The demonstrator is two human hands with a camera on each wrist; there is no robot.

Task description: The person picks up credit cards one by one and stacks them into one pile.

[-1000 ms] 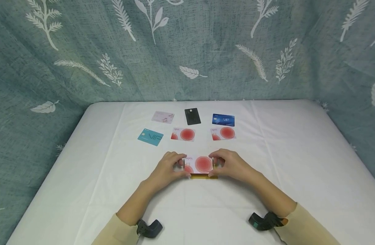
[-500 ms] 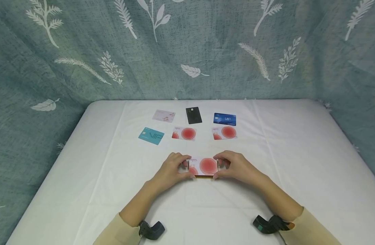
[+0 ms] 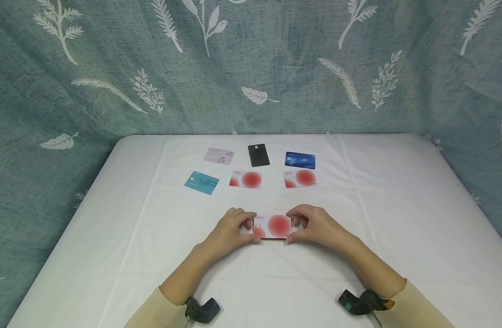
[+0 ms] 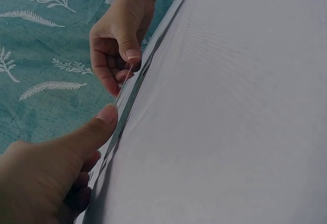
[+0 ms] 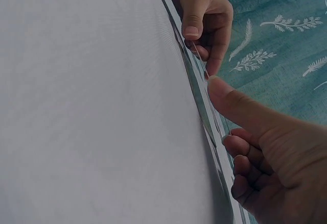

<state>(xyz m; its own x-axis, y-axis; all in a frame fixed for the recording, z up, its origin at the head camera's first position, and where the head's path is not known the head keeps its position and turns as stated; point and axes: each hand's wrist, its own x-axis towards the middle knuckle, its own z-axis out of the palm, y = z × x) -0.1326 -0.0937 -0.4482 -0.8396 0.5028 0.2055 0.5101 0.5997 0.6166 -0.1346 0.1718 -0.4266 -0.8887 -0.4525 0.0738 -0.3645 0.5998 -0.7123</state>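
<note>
Both hands hold a white card with red circles (image 3: 271,226) at the near middle of the table, printed face up. My left hand (image 3: 230,230) pinches its left end, thumb at the front corner and a fingertip at the back one. On the right end, my right hand (image 3: 316,223) has the same pinch. A thin dark edge shows along the card's front. Both wrist views see the card only as a thin line, with the left thumb (image 4: 107,114) and the right thumb (image 5: 220,87) against it. Whatever lies under the card is hidden.
Beyond the hands lie two similar red-circle cards (image 3: 245,179), a teal VIP card (image 3: 202,182), a pale floral card (image 3: 219,156), a black card (image 3: 258,155) and a blue VIP card (image 3: 300,160). A leaf-patterned curtain (image 3: 251,68) hangs behind the white table (image 3: 152,241).
Both hands and the card have shifted slightly right and nearer. A gold strip that showed under the card's front edge is now out of sight. The cards behind stay put.
</note>
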